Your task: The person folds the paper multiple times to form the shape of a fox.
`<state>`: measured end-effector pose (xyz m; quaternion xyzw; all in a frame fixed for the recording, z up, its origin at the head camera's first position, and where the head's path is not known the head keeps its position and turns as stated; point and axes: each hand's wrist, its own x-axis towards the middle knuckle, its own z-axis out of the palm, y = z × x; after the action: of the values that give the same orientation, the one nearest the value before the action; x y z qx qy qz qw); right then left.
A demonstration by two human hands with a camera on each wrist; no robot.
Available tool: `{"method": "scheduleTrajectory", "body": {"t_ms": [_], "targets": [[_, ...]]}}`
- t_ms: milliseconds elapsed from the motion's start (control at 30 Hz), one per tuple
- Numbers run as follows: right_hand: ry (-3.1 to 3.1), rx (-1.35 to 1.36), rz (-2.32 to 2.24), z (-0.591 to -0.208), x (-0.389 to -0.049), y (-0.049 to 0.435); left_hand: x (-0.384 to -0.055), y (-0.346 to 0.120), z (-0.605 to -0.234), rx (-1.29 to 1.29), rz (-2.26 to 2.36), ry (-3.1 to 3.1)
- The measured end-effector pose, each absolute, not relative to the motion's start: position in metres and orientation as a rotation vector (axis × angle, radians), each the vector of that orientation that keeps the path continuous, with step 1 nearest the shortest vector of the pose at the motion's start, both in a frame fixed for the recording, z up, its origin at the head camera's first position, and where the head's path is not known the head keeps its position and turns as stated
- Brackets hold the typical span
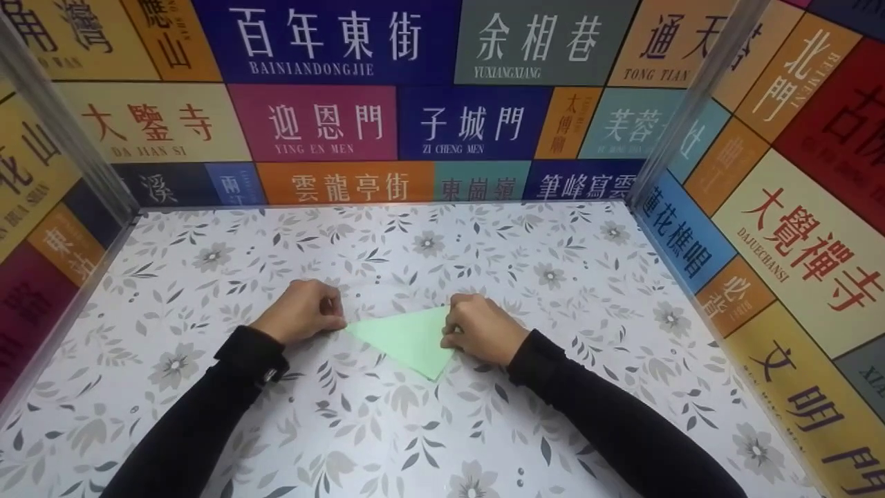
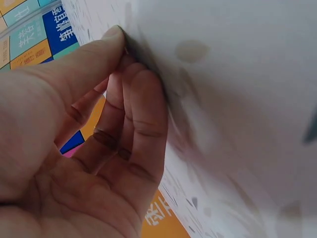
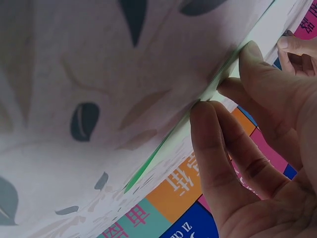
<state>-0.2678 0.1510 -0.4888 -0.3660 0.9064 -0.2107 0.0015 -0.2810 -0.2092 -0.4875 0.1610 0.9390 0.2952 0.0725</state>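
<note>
A light green sheet of paper (image 1: 408, 340), folded into a triangle, lies on the patterned tabletop between the two hands. At its pointed left corner, the left hand (image 1: 304, 311) pinches the tip between thumb and curled fingers. In the left wrist view, the thumb (image 2: 111, 42) meets the fingertips low against the table surface, and the paper is hidden there. The right hand (image 1: 484, 328) grips the triangle's right edge with bent fingers. Seen from the right wrist, its thumb and fingers (image 3: 205, 124) sit along the thin green paper edge (image 3: 148, 166).
The tabletop (image 1: 207, 290) is white with grey leaves and flowers. Colourful panels with Chinese place names (image 1: 332, 124) stand at the back and along both sides, joined by clear corner strips. Black sleeves (image 1: 200, 408) cover both forearms.
</note>
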Motion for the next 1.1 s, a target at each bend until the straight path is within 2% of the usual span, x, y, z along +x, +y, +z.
{"method": "scheduleTrajectory", "body": {"t_ms": [500,767,1033,1100], "targets": [[2.846,-1.142,-0.708,-0.491,-0.268,0.153,-0.283,-0.211,-0.488,0.409,0.895,2.776],[2.837,-1.114,-0.72,-0.488,-0.268,0.153,-0.286,-0.198,-0.482,0.361,0.887,2.825],[2.846,-1.167,-0.726,-0.491,-0.266,0.152,-0.287,-0.165,-0.485,0.482,0.893,2.846],[2.848,-1.186,-0.732,-0.493,-0.266,0.153,-0.296,-0.161,-0.502,0.544,0.915,2.829]]}}
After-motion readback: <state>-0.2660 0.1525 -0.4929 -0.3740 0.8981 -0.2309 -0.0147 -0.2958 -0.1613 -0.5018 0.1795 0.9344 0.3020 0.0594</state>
